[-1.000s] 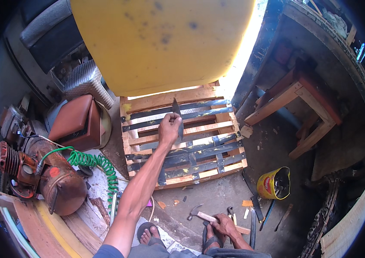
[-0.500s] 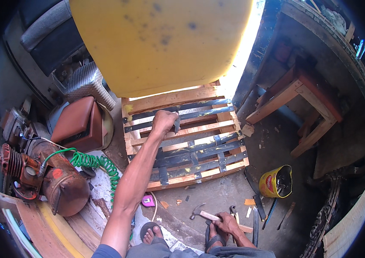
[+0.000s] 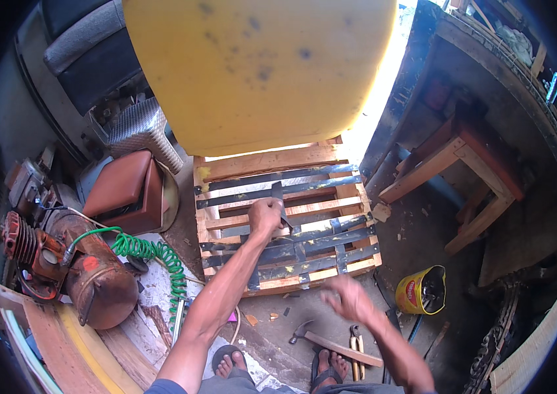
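Note:
A wooden seat frame (image 3: 285,157) stands in front of me, with black straps (image 3: 226,197) stretched across it and a few crossing them front to back. My left hand (image 3: 265,217) is closed on a black strap piece (image 3: 278,190) over the middle of the frame. One end of that piece sticks up past my fingers, and more of it hangs beside them. My right hand (image 3: 352,301) is raised off the floor near the frame's front right corner, blurred, its fingers apart and nothing seen in them. Below it, a hammer (image 3: 334,345) lies on the floor by my right foot.
Pincers (image 3: 356,351) lie under the hammer handle. A yellow bucket (image 3: 411,297) holding small items stands right. Yellow foam (image 3: 259,79) rises behind the frame. On the left are an air compressor (image 3: 98,289), a green coiled hose (image 3: 154,253) and a brown padded seat (image 3: 121,187).
My right hand has left the hammer on the floor and risen toward the frame. My left hand has shifted nearer and to the right, still gripping the strap piece, which now shows more.

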Motion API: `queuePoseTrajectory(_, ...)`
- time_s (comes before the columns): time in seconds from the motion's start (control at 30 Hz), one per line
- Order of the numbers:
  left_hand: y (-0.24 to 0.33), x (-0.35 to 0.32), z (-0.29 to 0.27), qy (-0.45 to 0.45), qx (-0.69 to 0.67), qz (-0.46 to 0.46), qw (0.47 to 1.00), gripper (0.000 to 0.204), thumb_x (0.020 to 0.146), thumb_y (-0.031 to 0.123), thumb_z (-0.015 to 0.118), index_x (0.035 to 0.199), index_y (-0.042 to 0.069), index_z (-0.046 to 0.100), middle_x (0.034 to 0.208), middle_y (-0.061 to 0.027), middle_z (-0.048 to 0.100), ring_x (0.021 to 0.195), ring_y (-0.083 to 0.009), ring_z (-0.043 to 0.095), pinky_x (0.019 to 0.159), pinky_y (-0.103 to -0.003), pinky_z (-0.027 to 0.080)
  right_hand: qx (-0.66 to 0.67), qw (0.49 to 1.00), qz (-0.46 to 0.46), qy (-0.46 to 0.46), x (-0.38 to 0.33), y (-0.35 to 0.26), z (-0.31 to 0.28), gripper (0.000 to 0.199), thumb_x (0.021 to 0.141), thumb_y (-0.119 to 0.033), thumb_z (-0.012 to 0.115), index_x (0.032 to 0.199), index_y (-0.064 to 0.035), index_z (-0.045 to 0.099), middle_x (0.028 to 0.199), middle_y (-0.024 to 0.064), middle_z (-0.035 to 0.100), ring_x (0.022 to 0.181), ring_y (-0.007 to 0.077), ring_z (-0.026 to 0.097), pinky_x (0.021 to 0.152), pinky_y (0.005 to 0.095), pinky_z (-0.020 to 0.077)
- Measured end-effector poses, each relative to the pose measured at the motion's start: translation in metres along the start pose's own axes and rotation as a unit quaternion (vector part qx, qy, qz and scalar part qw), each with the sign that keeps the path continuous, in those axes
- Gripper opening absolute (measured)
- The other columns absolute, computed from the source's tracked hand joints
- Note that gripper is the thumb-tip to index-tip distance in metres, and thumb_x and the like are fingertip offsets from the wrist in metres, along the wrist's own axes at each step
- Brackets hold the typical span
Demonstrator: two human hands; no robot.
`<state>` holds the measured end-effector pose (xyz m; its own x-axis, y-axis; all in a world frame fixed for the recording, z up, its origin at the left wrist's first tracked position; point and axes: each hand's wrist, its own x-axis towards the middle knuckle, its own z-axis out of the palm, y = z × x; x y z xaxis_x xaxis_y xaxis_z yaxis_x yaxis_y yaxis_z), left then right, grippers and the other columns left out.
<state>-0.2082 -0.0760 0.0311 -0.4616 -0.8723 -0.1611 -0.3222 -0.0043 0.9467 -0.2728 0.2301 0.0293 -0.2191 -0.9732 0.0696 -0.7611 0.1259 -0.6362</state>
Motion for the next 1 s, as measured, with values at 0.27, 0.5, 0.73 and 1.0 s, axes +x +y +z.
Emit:
queuePoseTrajectory(0.27,0.000,0.000,-0.002,-0.042,-0.112,-0.029,0.992,0.026,0.096,0.016,0.069,0.102,-0.008,0.077,0.081,-0.0108,0.073,0.054,-0.0173,0.063,0.046,-0.030,0.050,-0.158,0.986,0.054,0.014,0.306,0.005,-0.039,0.049,0.105,-0.044,0.052,0.124,-0.0017,0.070,0.125,0.0274,0.067,0.121,0.0467,0.062,0.102,0.0540,0.0504)
queuePoseTrajectory(0.5,-0.013,0.011,-0.010,-0.021,-0.054,-0.025,0.998,0.028,0.100,0.022,0.064,0.101,-0.002,0.077,0.070,-0.0119,0.073,0.053,-0.0217,0.071,0.052,-0.036,0.054,-0.154,0.971,0.149,-0.105,0.354,-0.001,-0.044,0.068,0.105,-0.059,0.042,0.116,-0.0009,0.076,0.118,0.0331,0.069,0.117,0.0483,0.066,0.105,0.0524,0.0493)
queuePoseTrajectory(0.73,-0.014,0.021,-0.012,-0.015,-0.031,-0.053,0.998,0.028,0.101,0.021,0.063,0.102,-0.003,0.078,0.064,-0.0127,0.072,0.052,-0.0229,0.071,0.054,-0.038,0.055,-0.106,0.976,0.159,-0.101,0.360,0.008,-0.048,0.062,0.098,-0.060,0.055,0.112,-0.0045,0.079,0.103,0.0313,0.073,0.105,0.0453,0.072,0.094,0.0511,0.0539)
queuePoseTrajectory(1.0,-0.029,0.045,-0.010,-0.026,-0.102,-0.125,0.987,0.029,0.102,0.019,0.061,0.101,-0.005,0.077,0.063,-0.0124,0.071,0.050,-0.0213,0.071,0.053,-0.037,0.056,-0.076,0.981,0.159,-0.078,0.347,0.007,-0.039,0.049,0.094,-0.050,0.059,0.107,-0.0081,0.080,0.100,0.0297,0.074,0.100,0.0473,0.072,0.092,0.0515,0.0548)
